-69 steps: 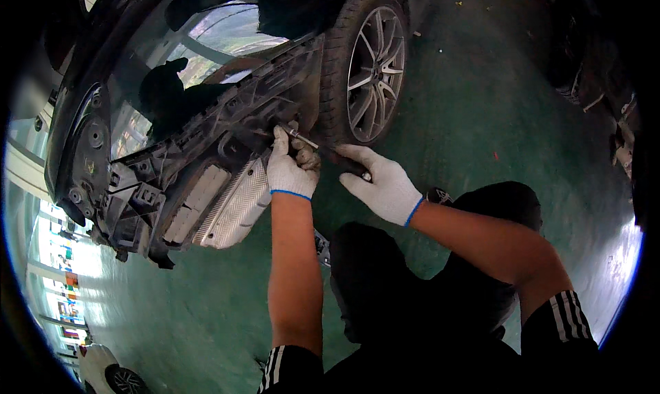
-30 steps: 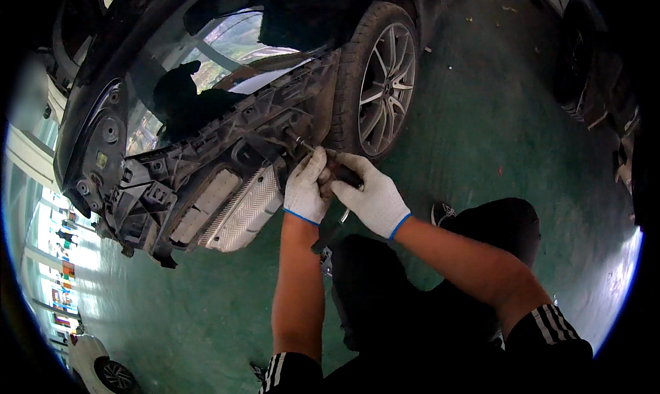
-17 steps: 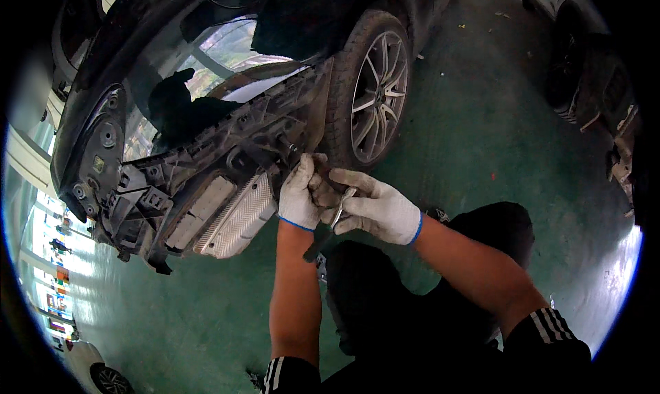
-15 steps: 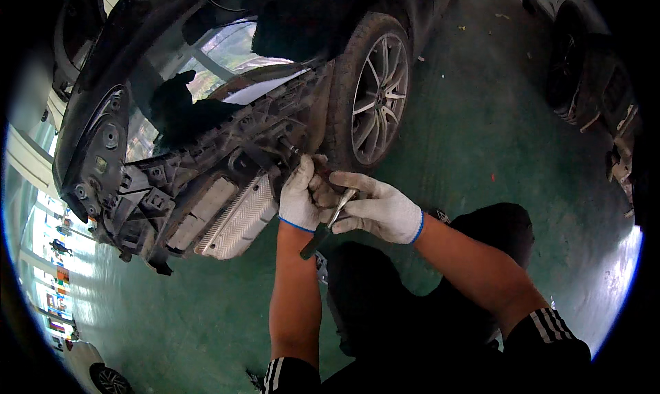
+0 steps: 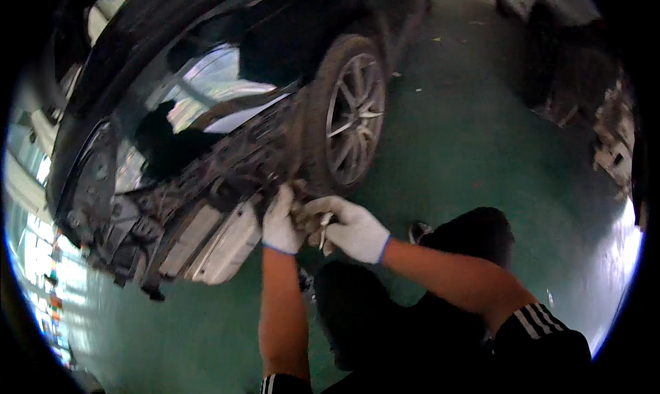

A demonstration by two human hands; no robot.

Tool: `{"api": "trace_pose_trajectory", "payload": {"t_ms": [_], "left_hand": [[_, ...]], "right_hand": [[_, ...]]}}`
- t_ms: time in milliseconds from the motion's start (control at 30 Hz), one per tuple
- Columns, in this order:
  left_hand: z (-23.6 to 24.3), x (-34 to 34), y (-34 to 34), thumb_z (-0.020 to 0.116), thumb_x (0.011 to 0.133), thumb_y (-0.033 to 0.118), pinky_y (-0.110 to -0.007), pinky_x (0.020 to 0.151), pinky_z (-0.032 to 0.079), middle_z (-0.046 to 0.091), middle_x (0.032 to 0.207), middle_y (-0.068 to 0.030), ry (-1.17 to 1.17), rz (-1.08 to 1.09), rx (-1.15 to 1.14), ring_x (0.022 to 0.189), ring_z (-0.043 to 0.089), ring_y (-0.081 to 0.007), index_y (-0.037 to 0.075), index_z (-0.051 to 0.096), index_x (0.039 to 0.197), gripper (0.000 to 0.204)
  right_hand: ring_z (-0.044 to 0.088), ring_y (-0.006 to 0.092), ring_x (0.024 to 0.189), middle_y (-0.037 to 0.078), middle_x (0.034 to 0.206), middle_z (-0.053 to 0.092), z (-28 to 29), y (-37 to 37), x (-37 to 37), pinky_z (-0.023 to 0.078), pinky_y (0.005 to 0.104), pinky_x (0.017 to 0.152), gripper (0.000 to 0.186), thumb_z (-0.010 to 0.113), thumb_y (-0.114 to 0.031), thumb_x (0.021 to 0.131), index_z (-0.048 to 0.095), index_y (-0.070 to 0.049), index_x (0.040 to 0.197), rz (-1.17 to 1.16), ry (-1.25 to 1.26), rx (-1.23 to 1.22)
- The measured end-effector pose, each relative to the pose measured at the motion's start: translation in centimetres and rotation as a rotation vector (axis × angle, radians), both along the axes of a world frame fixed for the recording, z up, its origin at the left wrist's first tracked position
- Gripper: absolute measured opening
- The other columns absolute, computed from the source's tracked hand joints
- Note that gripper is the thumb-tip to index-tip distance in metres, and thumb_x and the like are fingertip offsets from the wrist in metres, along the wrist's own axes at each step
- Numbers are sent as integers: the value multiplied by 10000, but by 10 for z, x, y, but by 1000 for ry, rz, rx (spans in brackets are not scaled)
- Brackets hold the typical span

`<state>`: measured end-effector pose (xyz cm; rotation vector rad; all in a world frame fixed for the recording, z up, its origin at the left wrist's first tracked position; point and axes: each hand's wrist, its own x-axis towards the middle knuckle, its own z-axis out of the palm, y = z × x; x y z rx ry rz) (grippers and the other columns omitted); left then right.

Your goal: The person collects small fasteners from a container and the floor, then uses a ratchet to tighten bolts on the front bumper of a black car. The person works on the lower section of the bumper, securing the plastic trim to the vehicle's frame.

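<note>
My left hand (image 5: 281,223), in a white work glove with a blue cuff, is closed at the exposed bodywork just ahead of the wheel. What its fingers grip is hidden. Close on its right, my gloved right hand (image 5: 352,230) is curled around a silver metal hand tool (image 5: 324,233), which pokes out below the fingers. Motion blur hides the tool's exact kind. Beyond both hands is a dark car (image 5: 289,36) with its bumper off, its brackets (image 5: 141,222) and a ribbed silver panel (image 5: 225,246) bare.
A multi-spoke wheel (image 5: 355,119) stands just beyond my hands. Green floor (image 5: 440,153) stretches to the right, where another car with a damaged end (image 5: 614,143) stands. My dark-clad knees (image 5: 474,239) are below my forearms.
The view has shifted, so car and hands sit further left and lower. The tool's dark handle, seen earlier below my right hand, no longer shows. Both hands stay close together.
</note>
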<state>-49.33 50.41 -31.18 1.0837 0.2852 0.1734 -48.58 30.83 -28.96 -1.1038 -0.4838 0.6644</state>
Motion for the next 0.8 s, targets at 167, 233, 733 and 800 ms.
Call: {"api": "trace_pose_trajectory", "payload": {"t_ms": [167,233,733,800], "left_hand": [[-8,7,6,653,1051,533,-307,625,492,690,1100,-42,37,125,23,770,618,-180,80,668,1271,504],[-20,24,2,665,1050,510,-278,561,457,683,1044,-23,-31,6,-11,691,584,-136,76,676,1223,467],[22,9,-19,689,1060,431,-281,513,283,419,669,42,-39,-15,-74,538,376,-100,61,671,1084,371],[14,5,-9,696,1056,436,-279,523,311,411,675,50,-51,-9,-103,539,361,-92,66,693,1069,369]], "right_hand": [[710,221,918,140,1093,717,17,-4,3,604,373,817,552,478,93,941,618,-115,1433,-42,-293,-204],[706,382,958,193,1060,694,-16,-5,19,578,463,922,558,497,63,924,622,-137,1430,-293,-759,-136],[696,212,922,122,1167,717,-17,-12,-4,581,418,764,572,482,-607,1095,528,-142,1425,138,585,224],[703,253,920,136,1155,713,13,-5,-3,585,433,770,505,574,-494,1077,542,-135,1430,-42,430,-22]]}}
